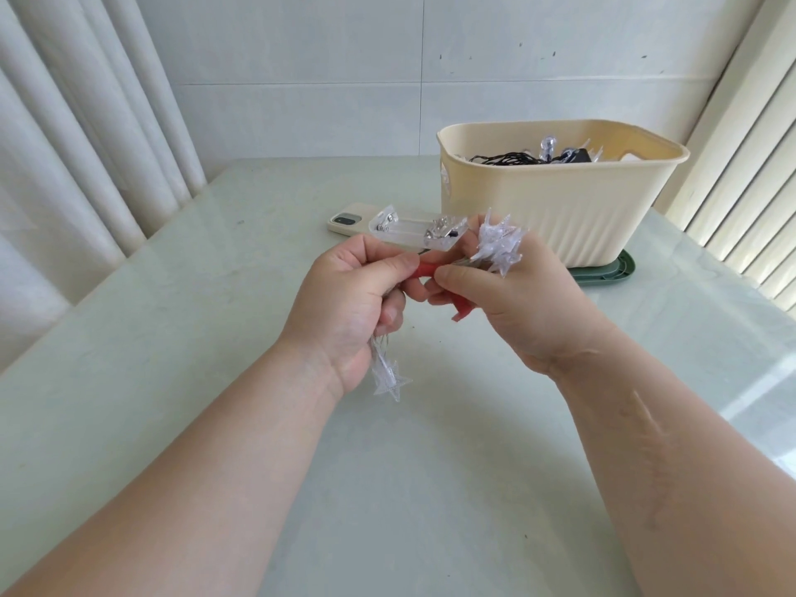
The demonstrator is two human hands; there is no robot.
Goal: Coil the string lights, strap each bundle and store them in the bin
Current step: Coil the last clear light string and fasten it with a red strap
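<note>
Above the pale table, both hands hold a coiled bundle of clear star string lights. My left hand grips the bundle, whose clear battery box sticks out above the fingers, and a few stars hang below the palm. My right hand pinches a red strap that wraps around the bundle between the two hands. The cream bin stands behind and to the right, with black-wired lights inside.
A phone in a cream case lies face down left of the bin. A green lid sits under the bin. Curtains hang at the left, blinds at the right, a tiled wall at the back.
</note>
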